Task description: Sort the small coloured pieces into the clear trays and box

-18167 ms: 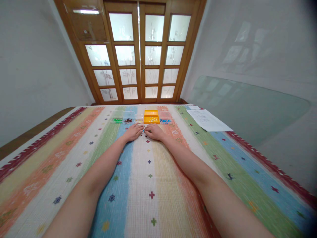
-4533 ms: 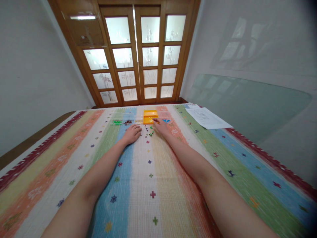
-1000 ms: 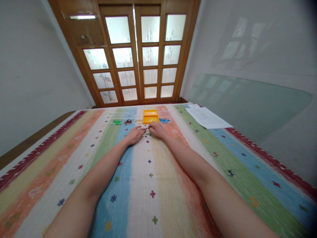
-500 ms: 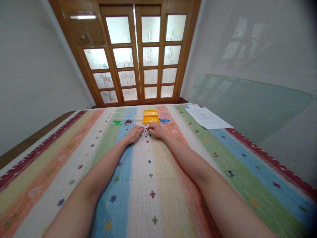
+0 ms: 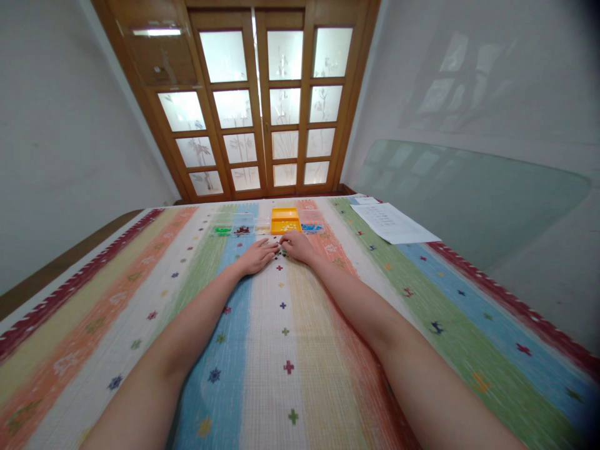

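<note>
My left hand (image 5: 259,257) lies low over the striped cloth, its fingers stretched out flat toward a small scatter of dark pieces (image 5: 276,257). Close on the other side, my right hand (image 5: 299,247) has its fingers curled down and pressed together at the same pieces. Whatever the right fingertips hold is too small to make out. A tiny green piece (image 5: 284,253) lies under the right fingers. Just beyond the hands stands a yellow tray (image 5: 285,214) with small white pieces (image 5: 288,227) in its near compartment.
Left of the yellow tray, clear boxes hold green pieces (image 5: 222,231) and dark red pieces (image 5: 242,230). Blue pieces (image 5: 311,229) sit in a clear box to its right. Printed paper (image 5: 394,224) lies at the far right of the striped tablecloth (image 5: 267,375).
My left hand has moved slightly right and nearer to me, its fingers now reaching over the scattered pieces. The right hand has barely shifted.
</note>
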{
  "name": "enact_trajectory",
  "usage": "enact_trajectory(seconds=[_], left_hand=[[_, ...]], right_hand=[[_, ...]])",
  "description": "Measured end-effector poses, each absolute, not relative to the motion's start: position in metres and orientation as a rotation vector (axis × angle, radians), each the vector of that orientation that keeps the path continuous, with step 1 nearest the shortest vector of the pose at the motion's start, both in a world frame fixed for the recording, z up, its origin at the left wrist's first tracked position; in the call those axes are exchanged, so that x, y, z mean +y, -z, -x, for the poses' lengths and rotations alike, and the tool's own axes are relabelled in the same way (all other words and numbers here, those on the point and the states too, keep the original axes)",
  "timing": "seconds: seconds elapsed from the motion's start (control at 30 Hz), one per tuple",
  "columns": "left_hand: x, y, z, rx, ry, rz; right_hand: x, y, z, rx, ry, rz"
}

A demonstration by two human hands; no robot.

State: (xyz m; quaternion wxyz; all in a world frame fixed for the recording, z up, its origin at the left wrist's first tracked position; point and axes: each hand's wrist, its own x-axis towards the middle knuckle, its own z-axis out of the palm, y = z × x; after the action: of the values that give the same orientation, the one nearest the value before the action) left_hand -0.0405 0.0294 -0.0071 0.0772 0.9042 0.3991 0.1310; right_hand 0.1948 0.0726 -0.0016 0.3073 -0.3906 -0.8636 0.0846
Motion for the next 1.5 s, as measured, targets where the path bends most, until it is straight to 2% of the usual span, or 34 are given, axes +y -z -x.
enact_trajectory(seconds=[0.17, 0.37, 0.7, 0.9, 1.23, 1.5], left_hand=[[0.031, 0.009, 0.042, 1.217, -0.454, -2.647], [0.033, 0.010, 0.047, 1.328, -0.751, -2.497], [0.048, 0.018, 0.065, 1.554, -0.978, -2.431], [0.060, 0.022, 0.085, 1.727, -0.977, -2.433], [0.073, 0.029, 0.120, 2.008, -0.874, -2.344], [0.071, 0.027, 0.123, 1.974, -0.792, -2.324]], right_hand=[[0.074, 0.004, -0.195, -2.257, -0.223, 1.004], [0.077, 0.008, -0.195, -2.265, -0.227, 0.974], [0.070, 0.002, -0.192, -2.452, -0.295, 0.610], [0.061, -0.005, -0.188, -2.535, -0.178, 0.581], [0.058, -0.009, -0.186, -2.587, -0.200, 0.583], [0.054, -0.013, -0.186, -2.595, -0.244, 0.668]])
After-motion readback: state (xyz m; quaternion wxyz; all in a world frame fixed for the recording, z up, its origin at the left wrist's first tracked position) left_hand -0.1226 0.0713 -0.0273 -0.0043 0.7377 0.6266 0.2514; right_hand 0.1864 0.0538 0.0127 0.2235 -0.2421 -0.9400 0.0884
